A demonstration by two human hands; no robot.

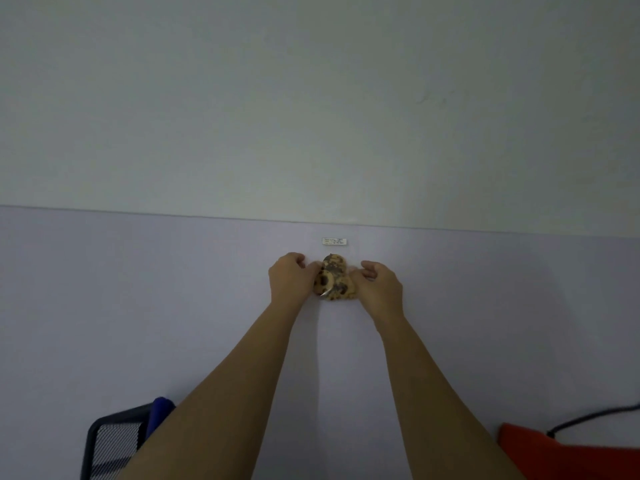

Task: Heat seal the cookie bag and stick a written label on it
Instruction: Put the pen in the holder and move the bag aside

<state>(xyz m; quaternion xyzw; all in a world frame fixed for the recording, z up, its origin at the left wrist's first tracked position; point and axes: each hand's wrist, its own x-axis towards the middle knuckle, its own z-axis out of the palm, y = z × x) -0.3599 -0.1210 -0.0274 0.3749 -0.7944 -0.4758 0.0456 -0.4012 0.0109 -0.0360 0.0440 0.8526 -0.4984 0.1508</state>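
Observation:
A clear cookie bag [334, 279] with several chocolate-chip cookies lies on the pale lilac table [173, 289], near its far edge. My left hand [290, 275] pinches the bag's left side with curled fingers. My right hand [379, 284] grips its right side the same way. A small white label [334, 241] with dark writing lies flat on the table just beyond the bag, apart from both hands. The bag's plastic is barely visible; a small shiny fold shows at its lower left.
A black mesh holder [110, 441] with a blue pen [157, 415] stands at the near left. A red device [568, 455] with a black cable [588, 417] sits at the near right. A plain wall rises behind the table's far edge.

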